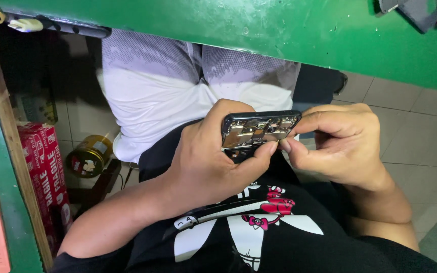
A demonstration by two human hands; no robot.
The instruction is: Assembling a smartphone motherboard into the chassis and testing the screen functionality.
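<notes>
A red box (44, 174) stands at the far left, well apart from the grip, and a gold tin (88, 155) lies beside it on the floor under the green table (299, 35).

The left hand (211, 162) is wrapped round a phone (259, 132) with its back cover off. The fingers curl behind the phone's body, and the thumb (259, 154) lies across the lower edge of the open face, its tip at the lower right corner. The hand is closed firmly on the phone, which sits tilted above the person's lap, bare metal parts facing up, close in front of white shorts (153, 96).

Just right of the grip, the right hand (342, 146) meets the phone. Its forefinger runs along the phone's right end, and its thumb tip is pinched beside the left thumb tip at the lower right corner. Whether something small sits in that pinch is too fine to tell.

Below both hands is a black shirt (259, 227) with a white and pink print.
</notes>
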